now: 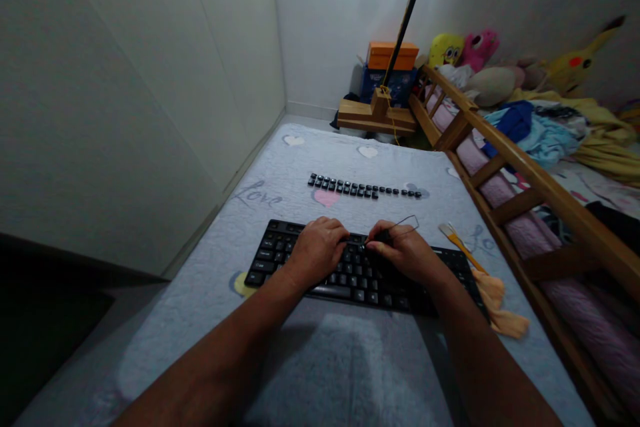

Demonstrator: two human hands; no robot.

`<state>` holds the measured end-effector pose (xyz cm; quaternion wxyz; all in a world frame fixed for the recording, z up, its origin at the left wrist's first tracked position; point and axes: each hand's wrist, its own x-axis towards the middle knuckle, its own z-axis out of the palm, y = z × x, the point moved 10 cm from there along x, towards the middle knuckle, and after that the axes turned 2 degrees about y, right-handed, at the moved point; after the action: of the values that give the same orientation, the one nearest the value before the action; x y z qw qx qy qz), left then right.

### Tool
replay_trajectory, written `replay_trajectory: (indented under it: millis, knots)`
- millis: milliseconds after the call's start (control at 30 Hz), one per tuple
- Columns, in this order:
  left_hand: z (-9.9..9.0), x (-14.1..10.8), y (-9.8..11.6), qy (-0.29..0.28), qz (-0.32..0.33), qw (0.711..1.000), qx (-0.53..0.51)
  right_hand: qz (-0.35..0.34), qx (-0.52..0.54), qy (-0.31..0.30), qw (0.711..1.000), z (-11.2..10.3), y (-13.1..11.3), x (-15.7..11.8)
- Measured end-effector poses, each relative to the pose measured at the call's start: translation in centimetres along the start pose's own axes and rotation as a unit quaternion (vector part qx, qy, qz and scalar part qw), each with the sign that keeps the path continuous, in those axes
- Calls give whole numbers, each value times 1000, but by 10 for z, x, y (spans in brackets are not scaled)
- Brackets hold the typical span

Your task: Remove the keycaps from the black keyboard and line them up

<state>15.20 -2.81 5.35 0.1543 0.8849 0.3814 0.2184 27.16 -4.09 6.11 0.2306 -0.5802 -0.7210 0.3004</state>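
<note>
- Right hand (400,247): thumb and forefinger drawn together in a pinch around a wire tool (417,219), its thin bent loop sticking out past the knuckles. Precise contact at the tips was too small to read.
- Left hand (320,243): fingers curled low and close over the keys, just left of the pinch. Could not tell whether anything lay between thumb and forefinger; judged to be steadying or feeling the spot.
- Black keyboard (345,280) lay flat directly under both hands, slightly skewed, probably so that both wrists could rest across it. Matte plastic, long rectangle, low square keys.
- Loose keycaps (346,190) sat beyond the grip in two neat rows, the nearer one shorter; likely ordered so as to preserve their sequence. Small, dark, blocky, with glossy highlights.
- Brush (465,250) lay right of the right hand, flat head, yellow-orange handle; presumably parked within easy reach.
- Orange cloth (495,313) was crumpled at the keyboard's right end, soft and limp.
- Quilted cover (200,320) spread beneath everything: pale blue, puckered, printed with hearts and lettering. Soft base, so some give under pressure seemed likely.
</note>
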Motion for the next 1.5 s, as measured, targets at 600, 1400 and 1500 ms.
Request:
replay_trajectory:
  millis: [600,1400,1500]
  knots:
    - [-1,0,0,-1,-1,1000,-4,7,37,-2,999,-1,7,-1]
    - [-17,-2,17,54,37,991,-117,-106,-21,129,986,-16,-49,-24]
    - [-22,-1,16,71,27,988,-138,-93,28,173,980,-22,-46,-26]
